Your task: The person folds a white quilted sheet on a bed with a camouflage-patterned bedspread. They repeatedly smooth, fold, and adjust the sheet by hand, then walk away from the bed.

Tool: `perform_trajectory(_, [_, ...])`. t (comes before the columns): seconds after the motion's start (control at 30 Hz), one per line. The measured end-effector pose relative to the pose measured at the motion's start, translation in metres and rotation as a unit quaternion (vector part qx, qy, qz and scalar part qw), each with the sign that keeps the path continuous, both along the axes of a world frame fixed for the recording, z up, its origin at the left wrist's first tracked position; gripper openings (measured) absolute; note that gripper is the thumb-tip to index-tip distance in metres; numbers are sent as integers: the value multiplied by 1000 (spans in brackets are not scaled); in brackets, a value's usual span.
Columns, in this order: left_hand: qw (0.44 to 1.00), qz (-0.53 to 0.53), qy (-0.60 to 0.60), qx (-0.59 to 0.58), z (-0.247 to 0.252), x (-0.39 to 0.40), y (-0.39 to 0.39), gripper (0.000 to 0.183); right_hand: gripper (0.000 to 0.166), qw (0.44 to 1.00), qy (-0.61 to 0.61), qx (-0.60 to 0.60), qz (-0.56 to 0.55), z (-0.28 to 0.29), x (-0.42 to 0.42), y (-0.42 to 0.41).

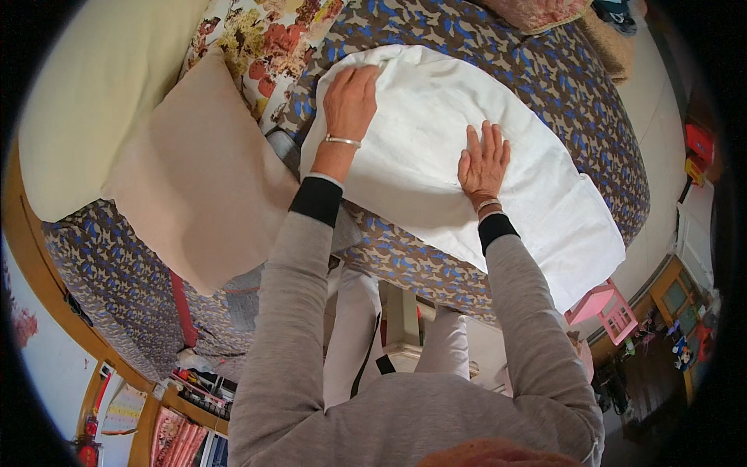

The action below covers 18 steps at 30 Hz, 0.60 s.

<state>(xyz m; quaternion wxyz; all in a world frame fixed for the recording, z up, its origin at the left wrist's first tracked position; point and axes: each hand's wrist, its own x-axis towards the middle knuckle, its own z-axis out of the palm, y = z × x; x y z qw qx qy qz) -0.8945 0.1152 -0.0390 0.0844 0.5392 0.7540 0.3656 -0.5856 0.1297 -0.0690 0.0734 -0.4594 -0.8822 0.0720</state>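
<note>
A white pillow, or a white cloth case with something soft in it (420, 128), lies across the camouflage-patterned cover (554, 87) before me. My left hand (350, 99) rests on its far left corner, fingers close together and bent down against the fabric. Whether those fingertips pinch the cloth cannot be made out. Flat on the middle of the white fabric is my right hand (484, 160), its palm down and fingers spread. Shallow creases run around both hands. The near right end of the white piece hangs past the edge of the patterned cover.
Left of the white piece are a beige cushion (198, 175), a cream cushion (99, 105) and a floral cushion (274, 46). A pink cushion (537, 11) sits at the far edge. On the floor at right stands a small pink chair (607, 309).
</note>
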Motion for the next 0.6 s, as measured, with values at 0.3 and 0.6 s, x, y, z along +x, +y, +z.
perform_trajectory(0.3, [954,-42,105,-278,14,9,38,24,49,1000,-5,-5,-9,-7,4,-1])
perform_trajectory(0.6, [957,-193,209,-55,12,8,-17,9,48,1000,13,-15,-13,-11,5,-1])
